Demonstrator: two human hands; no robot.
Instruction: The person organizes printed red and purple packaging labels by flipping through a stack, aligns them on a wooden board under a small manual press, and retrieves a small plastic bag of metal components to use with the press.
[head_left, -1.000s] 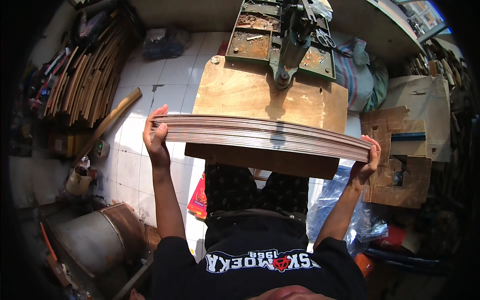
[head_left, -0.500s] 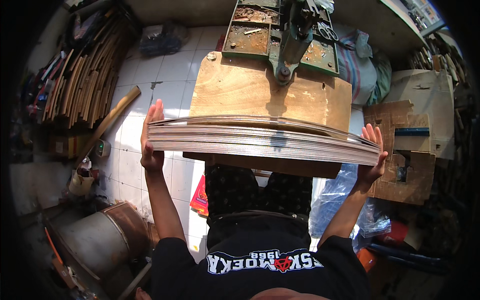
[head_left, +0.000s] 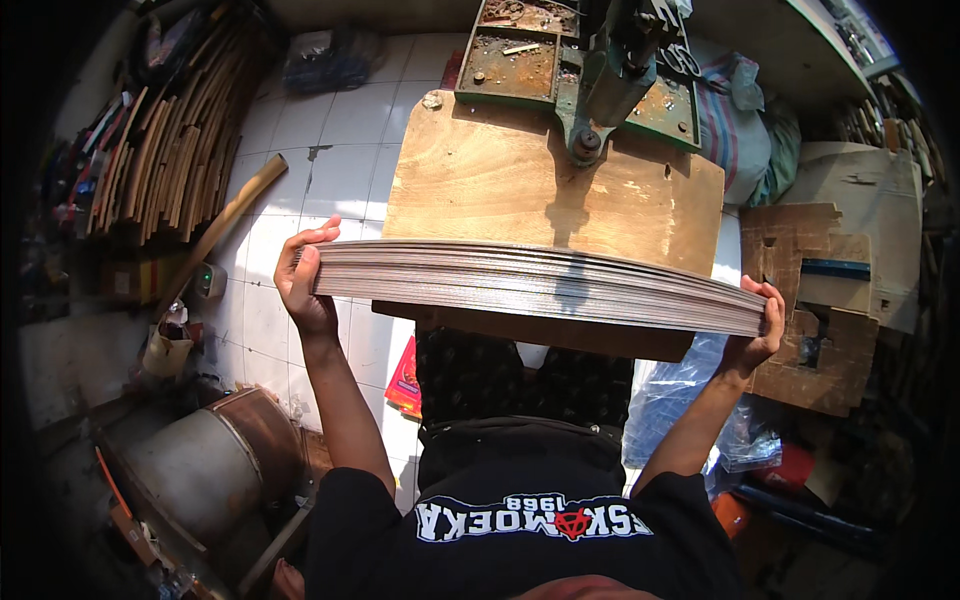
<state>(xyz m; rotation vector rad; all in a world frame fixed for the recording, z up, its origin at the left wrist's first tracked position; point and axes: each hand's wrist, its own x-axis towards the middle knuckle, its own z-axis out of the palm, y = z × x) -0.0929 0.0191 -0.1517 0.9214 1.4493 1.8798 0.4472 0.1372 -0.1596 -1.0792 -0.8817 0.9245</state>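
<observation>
A thick stack of thin, pale-edged sheets (head_left: 540,285) spans the space in front of me, its long edges facing me and bowed slightly. My left hand (head_left: 308,275) grips the stack's left end, with the thumb on the near side and the fingers curled round the far corner. At the other end, my right hand (head_left: 765,325) wraps its fingers round the stack's right edge. Behind and partly under the stack lies a worn wooden board (head_left: 480,190). Whether the stack rests on that board or is held above it, I cannot tell.
A green metal machine (head_left: 612,95) with trays of small parts (head_left: 512,62) stands at the board's far side. Upright cardboard sheets (head_left: 165,165) lean at the left, near a long tube (head_left: 235,215) and a rusty drum (head_left: 215,465). Cut brown panels (head_left: 820,370) lie at the right.
Both hands have gone from nearly flat against the stack's ends to fingers curled round them. The gap between the upper sheets has narrowed. The whole view has shifted slightly.
</observation>
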